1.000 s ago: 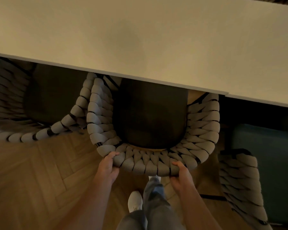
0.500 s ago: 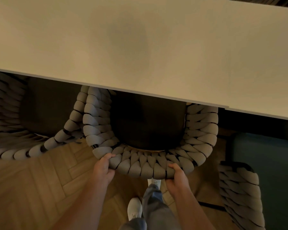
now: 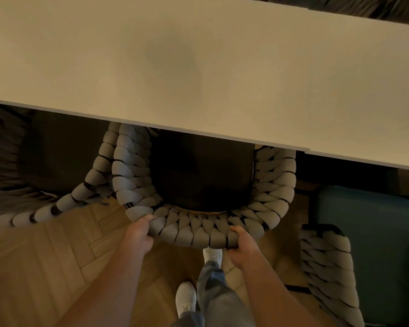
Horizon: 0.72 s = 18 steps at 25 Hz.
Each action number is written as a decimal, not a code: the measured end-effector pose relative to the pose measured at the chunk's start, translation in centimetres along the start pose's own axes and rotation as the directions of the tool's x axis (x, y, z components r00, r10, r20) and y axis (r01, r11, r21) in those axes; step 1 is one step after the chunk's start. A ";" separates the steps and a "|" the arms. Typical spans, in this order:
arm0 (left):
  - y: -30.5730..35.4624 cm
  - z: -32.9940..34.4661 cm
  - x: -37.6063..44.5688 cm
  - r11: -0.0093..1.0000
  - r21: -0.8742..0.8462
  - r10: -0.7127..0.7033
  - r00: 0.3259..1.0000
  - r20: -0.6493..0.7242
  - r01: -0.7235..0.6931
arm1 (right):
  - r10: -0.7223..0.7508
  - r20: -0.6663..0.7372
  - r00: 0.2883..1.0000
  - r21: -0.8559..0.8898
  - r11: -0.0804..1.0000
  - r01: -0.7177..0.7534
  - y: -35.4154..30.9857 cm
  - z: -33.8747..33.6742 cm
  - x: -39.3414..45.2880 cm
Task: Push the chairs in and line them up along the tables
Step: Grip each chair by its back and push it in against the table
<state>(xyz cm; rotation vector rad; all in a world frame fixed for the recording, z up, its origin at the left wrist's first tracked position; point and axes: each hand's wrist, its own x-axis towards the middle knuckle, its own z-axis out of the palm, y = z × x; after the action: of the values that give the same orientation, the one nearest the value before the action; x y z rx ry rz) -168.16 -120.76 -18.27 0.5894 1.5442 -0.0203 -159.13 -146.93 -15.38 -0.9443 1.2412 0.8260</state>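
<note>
— What's lying under everything here?
— A herringbone wood floor [image 3: 45, 267]; three woven chairs [image 3: 198, 234] are standing on it.
— And above?
— A pale table [image 3: 198, 67] is covering their seats.

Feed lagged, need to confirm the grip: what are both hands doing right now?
Left hand: gripping the woven backrest of the middle chair, left of centre.
Right hand: gripping the same backrest, right of centre.
</note>
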 end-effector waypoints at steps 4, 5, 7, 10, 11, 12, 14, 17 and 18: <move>0.0 -0.9 -2.0 0.987 0.120 0.103 0.994 0.020 -0.105 | -0.033 -0.046 0.998 -0.099 0.995 0.028 -0.2 -0.4 -1.2; -0.1 -1.4 -2.9 0.974 0.185 0.129 0.991 0.028 -0.132 | -0.046 -0.032 0.998 -0.135 0.990 0.041 0.0 -0.6 -1.9; -0.3 -2.3 -5.7 0.907 0.378 0.187 0.982 0.037 -0.187 | -0.113 -0.018 0.993 -0.255 0.961 0.105 0.2 -1.3 -4.7; -0.2 -3.6 -10.2 0.505 0.802 0.329 0.930 0.163 -0.319 | -0.312 -0.017 0.950 -0.569 0.784 0.247 1.0 -2.7 -8.0; -0.3 -3.7 -11.9 0.351 0.867 0.358 0.906 0.226 -0.355 | -0.353 -0.003 0.936 -0.646 0.715 0.267 1.3 -3.8 -8.2; -0.4 -3.7 -13.5 0.232 0.892 0.371 0.883 0.287 -0.387 | -0.397 0.012 0.918 -0.692 0.659 0.294 1.5 -5.0 -8.1; -1.1 -3.3 -15.9 0.107 0.872 0.395 0.826 0.403 -0.477 | -0.472 -0.004 0.882 -0.801 0.529 0.280 2.1 -7.1 -10.4; -3.3 -2.2 -19.6 0.047 0.802 0.383 0.752 0.536 -0.596 | -0.528 0.068 0.847 -0.881 0.367 0.300 2.8 -11.0 -14.8; -4.4 -1.9 -21.0 0.035 0.793 0.365 0.747 0.557 -0.608 | -0.530 0.081 0.844 -0.892 0.340 0.299 3.2 -12.5 -15.5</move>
<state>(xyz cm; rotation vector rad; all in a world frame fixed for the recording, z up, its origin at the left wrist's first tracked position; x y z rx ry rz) -172.70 -131.14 0.08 2.1044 0.8266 -0.5506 -169.21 -157.35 -1.33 -2.1962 0.5747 0.9488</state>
